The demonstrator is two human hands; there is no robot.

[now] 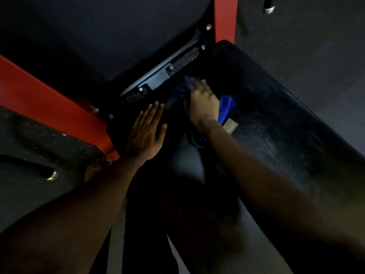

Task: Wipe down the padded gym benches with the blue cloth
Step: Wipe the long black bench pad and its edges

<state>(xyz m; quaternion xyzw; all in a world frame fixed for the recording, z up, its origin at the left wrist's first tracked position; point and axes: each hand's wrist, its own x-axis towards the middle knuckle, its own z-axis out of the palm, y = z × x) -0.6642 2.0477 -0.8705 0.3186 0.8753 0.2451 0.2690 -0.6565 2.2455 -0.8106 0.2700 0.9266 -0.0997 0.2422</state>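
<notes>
**Padded bench** [280, 123]: black upholstery, running from the upper middle down to the lower right. The surface is glossy, with faint streaks.

**Blue cloth** [227, 106]: lies on the narrow end of the padded bench, under the right hand. Bright blue folds stick out just right of the hand. A blurred, darker bit shows beyond the fingertips, and more trails back below the wrist. A pale tag [230, 125] sits at its near right edge, on the pad.

**Right hand** [201, 101]: palm down on top of the blue cloth, fingers stretched forward and pressing it to the pad. The thumb is down along the left side. The fingers are motion-blurred, and none can be seen curled round the fabric.

**Left hand** [147, 129]: flat and spread, fingers straight and close together, thumb out to the right. It rests on the dark padding just left of the cloth, near but not touching it, and holds nothing.

**Red frame** [43, 99]: a painted steel beam crossing diagonally at left, beside the left hand. A second red upright is at top centre.

**Bracket** [158, 80]: black metal with bolts, between the padded bench and the dark pad above it.

**Bar end** [52, 175]: a shiny metal tip at lower left, over the speckled floor [23, 133].
</notes>
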